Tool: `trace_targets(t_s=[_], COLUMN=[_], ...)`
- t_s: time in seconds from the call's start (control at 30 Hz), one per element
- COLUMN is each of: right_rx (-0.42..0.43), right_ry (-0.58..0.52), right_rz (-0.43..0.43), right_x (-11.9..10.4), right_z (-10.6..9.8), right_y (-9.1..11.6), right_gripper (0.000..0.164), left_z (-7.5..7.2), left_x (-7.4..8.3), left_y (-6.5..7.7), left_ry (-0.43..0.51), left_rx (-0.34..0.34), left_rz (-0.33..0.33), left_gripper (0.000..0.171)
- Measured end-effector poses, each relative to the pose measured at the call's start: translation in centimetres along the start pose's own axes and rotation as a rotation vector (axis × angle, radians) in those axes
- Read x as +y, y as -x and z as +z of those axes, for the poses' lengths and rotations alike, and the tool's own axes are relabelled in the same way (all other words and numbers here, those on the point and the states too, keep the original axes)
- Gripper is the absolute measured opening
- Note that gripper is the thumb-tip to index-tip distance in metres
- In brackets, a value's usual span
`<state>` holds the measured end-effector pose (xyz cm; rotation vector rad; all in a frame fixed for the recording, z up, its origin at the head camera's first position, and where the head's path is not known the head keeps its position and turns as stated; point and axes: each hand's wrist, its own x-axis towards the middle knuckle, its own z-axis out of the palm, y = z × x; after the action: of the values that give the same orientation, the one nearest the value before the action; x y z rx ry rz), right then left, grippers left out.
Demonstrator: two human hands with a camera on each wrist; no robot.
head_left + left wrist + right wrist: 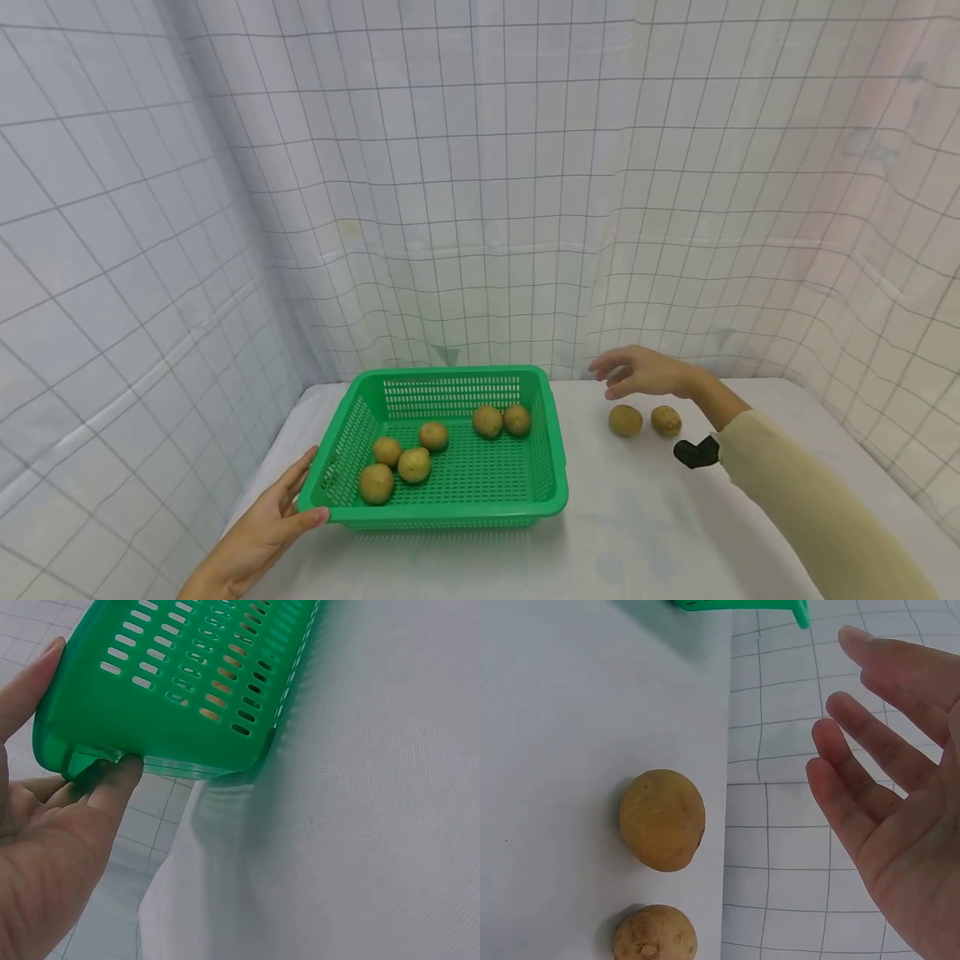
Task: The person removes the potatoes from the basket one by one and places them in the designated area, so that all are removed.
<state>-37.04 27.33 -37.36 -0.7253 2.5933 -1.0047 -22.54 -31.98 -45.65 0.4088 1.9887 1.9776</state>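
The person's left hand (261,533) grips a shallow, rectangular green plastic basket (435,513) by its eight o'clock corner, thumb over the rim and fingers tucked beneath. Slots pierce the basket's glossy walls, and its floor is a fine grid. Six roundish yellow-brown potatoes lie inside: a touching pair (502,421) towards two o'clock and a loose group of four (414,465) from eight round to eleven.

Outside the basket, at its three o'clock side, two more yellow-brown potatoes (625,421) sit just apart on a white cloth-covered table (615,533). The one nearer the basket looks smooth, with a dark speck; the other is knobblier and pitted. Just beyond them, at eleven o'clock, the right hand (645,372) hangs with fingers loosely bent and spread, holding nothing, below a cream sleeve (810,500).
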Motion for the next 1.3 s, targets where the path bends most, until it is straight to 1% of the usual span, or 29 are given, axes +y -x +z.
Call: trace_targets(t_s=[0.2, 0.33, 0.53, 0.77, 1.0, 1.17, 1.3], right_rx=[-0.035, -0.052, -0.073, -0.097, -0.112, -0.163, -0.192], right_ry=[0.032, 0.042, 0.063, 0.077, 0.058, 0.045, 0.061], right_rz=[0.012, 0.0, -0.006, -0.016, -0.017, -0.068, -0.106], right_x=[-1.0, -1.7, -2.7, -4.0, -5.5, -6.5, -7.6], right_z=[-0.3, -0.6, -0.7, -0.3, 0.2, 0.7, 1.2], right_y=[-1.0, -1.4, -2.1, -3.2, -4.5, -6.1, -7.1], right_gripper=[0.048, 0.046, 0.044, 0.045, 0.045, 0.046, 0.048], left_z=[-0.1, 0.0, 0.1, 0.1, 0.0, -0.1, 0.0], left_x=[0.0, 0.1, 0.2, 0.1, -0.1, -0.1, -0.1], left_y=[0.1, 0.1, 0.0, 0.1, 0.0, 0.1, 0.2], left_ry=[-0.007, -0.003, -0.011, -0.033, -0.032, -0.026, -0.03], left_rx=[-0.005, -0.012, -0.003, 0.015, 0.008, -0.003, 0.0], left_rz=[0.004, 0.006, 0.002, 0.008, 0.019, 0.032, 0.039], left_gripper=[0.092, 0.092, 0.092, 0.091, 0.09, 0.089, 0.089])
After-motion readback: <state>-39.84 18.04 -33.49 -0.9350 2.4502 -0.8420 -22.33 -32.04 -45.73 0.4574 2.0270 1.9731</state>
